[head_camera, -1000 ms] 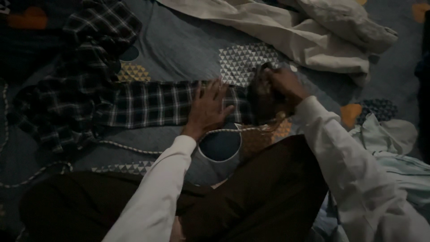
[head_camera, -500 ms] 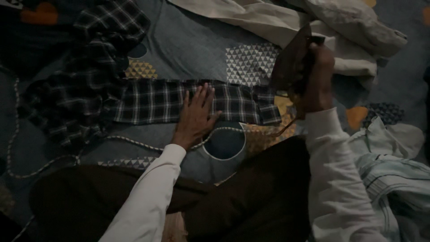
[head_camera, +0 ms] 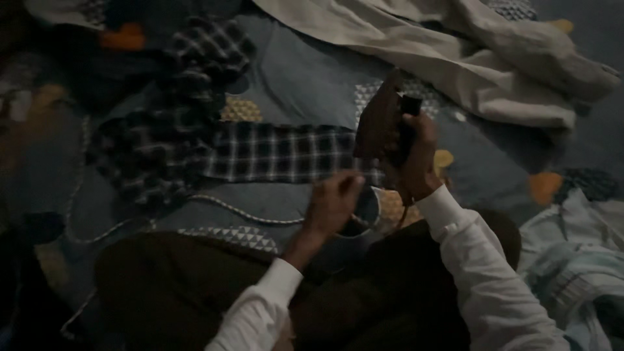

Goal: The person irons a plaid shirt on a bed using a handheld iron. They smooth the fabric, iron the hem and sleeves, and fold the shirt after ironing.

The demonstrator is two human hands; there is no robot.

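Observation:
My right hand (head_camera: 417, 156) grips the handle of a dark clothes iron (head_camera: 380, 123), which is lifted and tipped up on its heel above the cuff end of a dark plaid shirt sleeve (head_camera: 286, 153). That sleeve lies flat on a patterned grey-blue spread (head_camera: 312, 78), and the rest of the plaid shirt (head_camera: 166, 140) is bunched at the left. Below the sleeve's lower edge hovers my left hand (head_camera: 333, 203), blurred, fingers loosely curled, holding nothing. The iron's cord (head_camera: 240, 211) runs along the spread to the left.
A crumpled cream cloth (head_camera: 468, 65) lies across the top right. A pale striped garment (head_camera: 572, 260) is heaped at the lower right. My crossed legs in dark trousers (head_camera: 195, 286) fill the bottom. The scene is dim.
My left hand has come off the sleeve and drawn back toward me. My right hand has brought the raised iron from the right back over the sleeve's cuff end. The view shifted left.

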